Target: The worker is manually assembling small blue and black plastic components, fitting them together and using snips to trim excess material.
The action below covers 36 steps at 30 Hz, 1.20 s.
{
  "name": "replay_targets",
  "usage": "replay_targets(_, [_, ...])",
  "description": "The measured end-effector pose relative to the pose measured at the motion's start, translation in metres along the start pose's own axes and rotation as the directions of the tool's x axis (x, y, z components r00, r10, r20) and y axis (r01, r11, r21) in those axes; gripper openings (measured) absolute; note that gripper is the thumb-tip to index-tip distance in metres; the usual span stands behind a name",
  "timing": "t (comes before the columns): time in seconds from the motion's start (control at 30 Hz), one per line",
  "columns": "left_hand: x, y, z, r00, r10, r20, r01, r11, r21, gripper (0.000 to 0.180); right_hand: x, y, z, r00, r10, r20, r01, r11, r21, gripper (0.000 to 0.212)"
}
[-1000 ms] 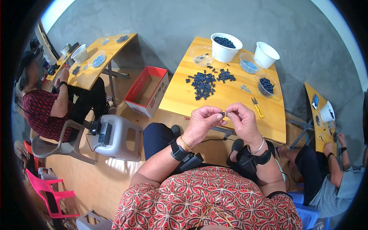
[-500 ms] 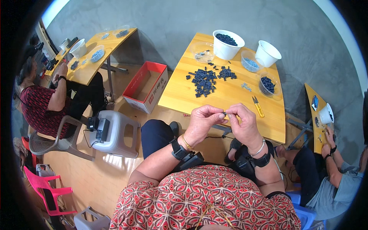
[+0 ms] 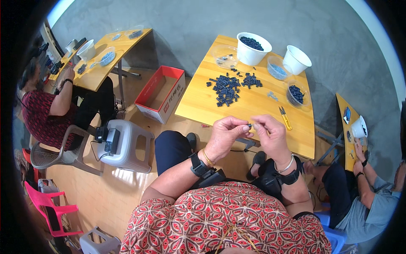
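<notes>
In front of my chest, just off the near edge of the yellow table [image 3: 207,111], my two hands meet. My left hand [image 3: 226,137] pinches a small black plastic piece [image 3: 250,125] between thumb and fingertips. My right hand [image 3: 271,134] is curled close beside it, thumb and forefinger pressed together; what they grip, if anything, is too small to make out. On the table lies a loose pile of dark short plastic pieces [image 3: 225,91], with a smaller heap [image 3: 251,81] beside it. A few tiny silvery-grey parts [image 3: 272,96] are scattered to their right. Yellow-handled thread snips [image 3: 285,118] rest near my right hand.
Along the table's far side stand a white tub [image 3: 253,55] of dark pieces, another white tub [image 3: 297,59], and clear bowls of pale blue parts [image 3: 277,71] and dark pieces [image 3: 296,95]. A red-and-white box [image 3: 160,95] is on the floor. People work at tables on both sides.
My right hand has shifted slightly, its fingers curling differently near the small black piece. My left hand keeps its pinch.
</notes>
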State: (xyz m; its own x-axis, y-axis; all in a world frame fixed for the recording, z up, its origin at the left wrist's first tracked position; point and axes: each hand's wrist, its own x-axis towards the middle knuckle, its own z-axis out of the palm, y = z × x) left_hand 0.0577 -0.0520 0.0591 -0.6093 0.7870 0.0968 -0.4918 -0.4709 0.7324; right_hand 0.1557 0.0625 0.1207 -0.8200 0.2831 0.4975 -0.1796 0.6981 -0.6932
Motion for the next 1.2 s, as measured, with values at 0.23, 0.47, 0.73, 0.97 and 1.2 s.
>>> replay_targets(0.23, [0.006, -0.001, -0.006, 1.000, -0.027, 0.013, 0.028, 0.996, -0.090, 0.009, 0.000, 0.005, 0.002, 0.985, -0.111, 0.134, 0.134, 0.975, -0.176, 0.043])
replay_targets(0.47, [0.013, -0.001, -0.009, 0.997, -0.061, -0.052, 0.059, 0.998, -0.040, 0.008, -0.002, 0.012, 0.018, 0.968, -0.138, 0.209, 0.169, 0.975, -0.141, 0.056])
replay_targets(0.73, [0.023, -0.007, -0.030, 0.993, -0.082, -0.087, 0.072, 0.991, -0.112, 0.007, 0.028, 0.075, 0.018, 0.971, 0.236, 0.032, -0.238, 0.967, 0.089, 0.029])
replay_targets(0.97, [0.036, -0.007, -0.049, 0.988, -0.132, -0.085, 0.123, 0.987, -0.107, 0.008, 0.094, 0.171, 0.014, 0.968, 0.245, -0.056, -0.248, 0.898, -0.363, 0.011])
replay_targets(1.2, [0.043, -0.002, -0.065, 0.988, -0.127, -0.089, 0.116, 0.986, -0.119, 0.009, 0.119, 0.195, 0.037, 0.958, 0.285, -0.010, -0.228, 0.745, -0.627, 0.014])
